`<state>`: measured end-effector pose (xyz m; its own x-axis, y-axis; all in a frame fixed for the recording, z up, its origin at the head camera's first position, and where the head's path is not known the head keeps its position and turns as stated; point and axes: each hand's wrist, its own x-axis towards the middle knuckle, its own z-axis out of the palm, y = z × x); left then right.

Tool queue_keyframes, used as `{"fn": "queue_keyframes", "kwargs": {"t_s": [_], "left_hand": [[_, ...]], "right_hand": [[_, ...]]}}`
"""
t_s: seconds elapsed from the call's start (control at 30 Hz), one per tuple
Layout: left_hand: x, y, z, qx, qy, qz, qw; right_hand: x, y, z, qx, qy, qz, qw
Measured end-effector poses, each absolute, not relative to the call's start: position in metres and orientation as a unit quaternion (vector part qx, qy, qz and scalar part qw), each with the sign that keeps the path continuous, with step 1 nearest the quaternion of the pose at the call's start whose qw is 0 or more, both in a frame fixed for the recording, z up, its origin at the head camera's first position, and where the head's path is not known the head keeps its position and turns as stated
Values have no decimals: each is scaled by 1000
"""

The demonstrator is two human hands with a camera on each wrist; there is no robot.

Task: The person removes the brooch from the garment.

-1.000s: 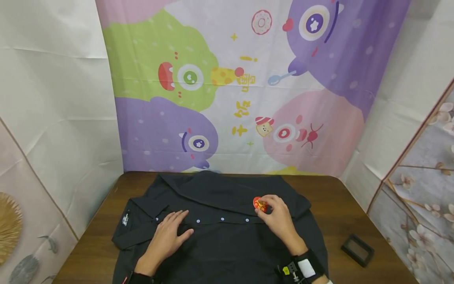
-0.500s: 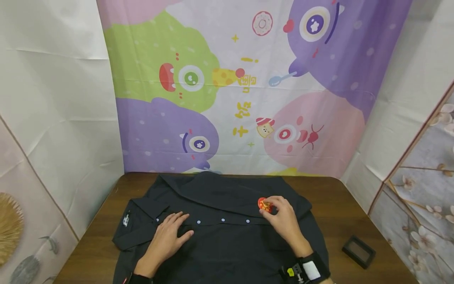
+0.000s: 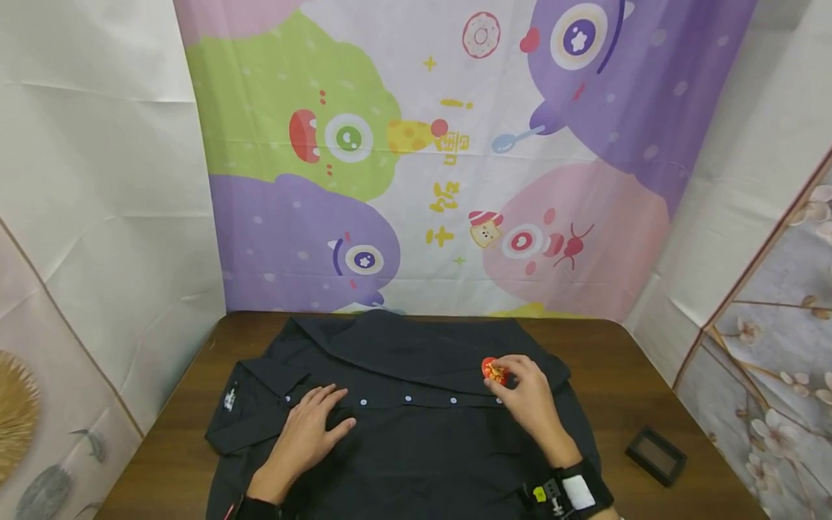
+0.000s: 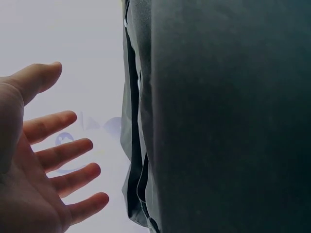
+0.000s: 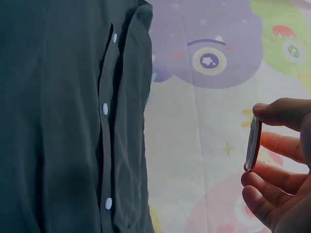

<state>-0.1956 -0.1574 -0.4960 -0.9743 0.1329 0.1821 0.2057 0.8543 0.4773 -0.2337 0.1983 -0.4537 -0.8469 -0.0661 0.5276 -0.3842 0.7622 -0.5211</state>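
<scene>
A black shirt [image 3: 422,455] with a row of pale buttons lies spread on the table. My right hand [image 3: 525,396] pinches a round red badge [image 3: 492,370] with a gold pattern above the shirt's right part. In the right wrist view the badge [image 5: 253,143] appears edge-on between thumb and fingers, thin with a silvery back, apart from the cloth. My left hand [image 3: 307,433] hovers over the shirt's left part, fingers spread and holding nothing; in the left wrist view a gap shows between those fingers [image 4: 65,153] and the shirt [image 4: 228,116].
A small black rectangular frame or box [image 3: 656,456] lies on the brown table [image 3: 640,390] right of the shirt. A white print [image 3: 230,399] marks the folded part at left. Behind the table hangs a cartoon cloth [image 3: 364,79], with pale sheets at the sides.
My right hand has moved a little to the right with the badge, uncovering another button beside it. My left hand has stayed in place.
</scene>
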Motion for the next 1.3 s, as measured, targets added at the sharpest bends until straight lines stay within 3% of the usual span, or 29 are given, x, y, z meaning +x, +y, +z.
{"fn": "queue_keyframes", "kwargs": {"t_s": [1.3], "left_hand": [[-196,-156,-495,-84,-963,-242,79]], "right_hand": [[-231,228,-448,91,-914,315,239]]}}
